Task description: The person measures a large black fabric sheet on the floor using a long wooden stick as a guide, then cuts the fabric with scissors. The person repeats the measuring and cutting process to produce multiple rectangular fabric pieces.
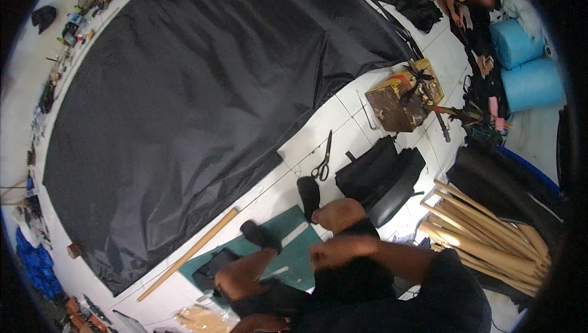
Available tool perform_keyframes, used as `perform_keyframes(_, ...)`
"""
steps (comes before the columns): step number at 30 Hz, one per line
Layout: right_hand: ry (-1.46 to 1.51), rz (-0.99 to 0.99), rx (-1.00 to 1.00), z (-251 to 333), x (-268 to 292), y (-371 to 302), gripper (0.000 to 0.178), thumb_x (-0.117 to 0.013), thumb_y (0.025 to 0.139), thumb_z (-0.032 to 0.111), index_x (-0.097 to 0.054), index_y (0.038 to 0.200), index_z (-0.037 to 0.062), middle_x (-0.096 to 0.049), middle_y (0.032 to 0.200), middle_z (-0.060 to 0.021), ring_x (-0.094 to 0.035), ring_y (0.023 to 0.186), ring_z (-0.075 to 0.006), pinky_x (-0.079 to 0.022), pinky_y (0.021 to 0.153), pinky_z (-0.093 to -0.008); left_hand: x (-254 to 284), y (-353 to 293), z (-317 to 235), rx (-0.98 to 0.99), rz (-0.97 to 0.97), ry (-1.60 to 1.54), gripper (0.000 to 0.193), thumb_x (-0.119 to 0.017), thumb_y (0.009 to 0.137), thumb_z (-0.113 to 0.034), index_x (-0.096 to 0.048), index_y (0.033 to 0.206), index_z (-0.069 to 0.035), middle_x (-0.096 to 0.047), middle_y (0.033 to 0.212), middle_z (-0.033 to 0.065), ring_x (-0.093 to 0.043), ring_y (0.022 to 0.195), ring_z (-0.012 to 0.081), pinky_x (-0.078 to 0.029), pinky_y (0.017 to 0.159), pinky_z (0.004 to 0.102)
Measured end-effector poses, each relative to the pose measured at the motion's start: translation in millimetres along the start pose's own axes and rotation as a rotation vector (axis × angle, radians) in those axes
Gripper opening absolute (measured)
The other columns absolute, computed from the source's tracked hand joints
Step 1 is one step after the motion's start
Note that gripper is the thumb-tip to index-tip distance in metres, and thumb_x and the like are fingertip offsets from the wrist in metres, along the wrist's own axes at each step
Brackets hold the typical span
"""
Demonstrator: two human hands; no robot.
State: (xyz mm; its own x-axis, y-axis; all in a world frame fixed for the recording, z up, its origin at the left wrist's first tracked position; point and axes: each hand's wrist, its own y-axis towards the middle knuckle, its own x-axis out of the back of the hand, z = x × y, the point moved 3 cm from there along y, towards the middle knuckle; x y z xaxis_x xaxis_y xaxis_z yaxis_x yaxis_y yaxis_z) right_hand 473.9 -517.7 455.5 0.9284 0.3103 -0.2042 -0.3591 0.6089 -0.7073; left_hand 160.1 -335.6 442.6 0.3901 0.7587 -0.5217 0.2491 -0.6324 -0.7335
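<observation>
One wide sheet of black cloth [202,106] covers much of the white tiled floor. Below its edge, a green mat [294,256] bearing a pale strip [295,234] lies by the person's legs. The blurred right hand [326,254] is above the lap; the left arm [260,323] shows at the lower edge. I cannot tell whether either hand is spread or pinching. Black scissors [323,166] lie near the cloth.

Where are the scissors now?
Just right of centre in the head view, the scissors lie on white tiles between the large black sheet and folded black material.
</observation>
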Motion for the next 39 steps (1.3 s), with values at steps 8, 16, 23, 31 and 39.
perform_keyframes(8,-0.076,-0.906,-0.587,-241,324,121,0.089,-0.046,0.086,0.077,-0.067,0.091,-0.0092,-0.068,0.083,-0.0216,-0.069,0.063,-0.0259,-0.057,0.057,-0.0365,358,15,187,-0.222,-1.459,-0.65,0.044,-0.061,0.092,-0.041,-0.054,0.123,-0.012,-0.06,0.092,0.0068,-0.063,0.082,0.0208,-0.055,0.069,0.0371)
perform_keyframes(16,0.903,-1.126,0.121,-297,335,211,0.084,-0.062,0.088,0.06,-0.044,0.136,-0.0069,-0.061,0.116,-0.0262,-0.066,0.102,-0.0344,-0.058,0.083,-0.0426,404,74,292,-0.019,-1.563,-0.415,0.065,-0.07,0.086,-0.032,-0.045,0.142,-0.012,-0.051,0.136,0.0226,-0.048,0.12,0.0352,-0.044,0.091,0.0537)
perform_keyframes(23,1.064,-1.25,0.596,-262,366,222,0.053,-0.068,0.093,0.026,-0.043,0.136,0.0087,-0.058,0.13,-0.0118,-0.061,0.113,-0.0284,-0.058,0.084,-0.0455,453,89,286,-0.179,-1.847,-0.66,0.067,-0.071,0.085,-0.028,-0.04,0.142,-0.011,-0.051,0.13,0.0205,-0.051,0.109,0.0329,-0.046,0.08,0.0481)
perform_keyframes(31,1.082,-1.151,0.949,-199,388,189,0.031,-0.069,0.089,0.02,-0.054,0.114,0.013,-0.063,0.102,-0.0047,-0.066,0.085,-0.0243,-0.06,0.074,-0.0418,472,100,332,-0.335,-2.018,-0.881,0.071,-0.072,0.085,-0.024,-0.033,0.142,-0.01,-0.052,0.122,0.0181,-0.055,0.096,0.0302,-0.049,0.069,0.0416)
perform_keyframes(39,1.009,-1.584,0.397,-331,348,180,0.089,-0.078,0.081,0.005,-0.019,0.147,0.017,-0.064,0.095,-0.0074,-0.06,0.062,-0.0144,-0.053,0.055,-0.0315,460,91,331,-0.451,-2.113,-1.154,0.075,-0.074,0.085,-0.02,-0.026,0.142,-0.01,-0.053,0.115,0.0158,-0.058,0.083,0.0276,-0.052,0.057,0.0352)
